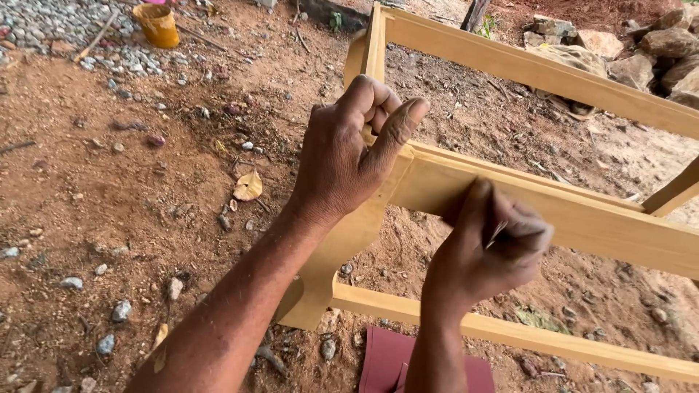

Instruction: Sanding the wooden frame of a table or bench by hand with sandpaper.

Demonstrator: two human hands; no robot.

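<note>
A pale yellow wooden frame (582, 218), like an unfinished chair or stool lying on its side, rests on bare dirt. My left hand (349, 156) grips the frame at the joint where a curved leg meets a horizontal rail. My right hand (484, 251) is closed around a small thin piece, probably folded sandpaper, and presses it against the face of the rail. The right hand is blurred. The piece it holds is mostly hidden by the fingers.
Reddish sheets of sandpaper (386, 360) lie on the dirt under the frame. A yellow bucket (158, 25) stands at the back left by gravel. Large rocks (641, 51) are piled at the back right. Pebbles and a dry leaf (248, 187) are scattered on the ground.
</note>
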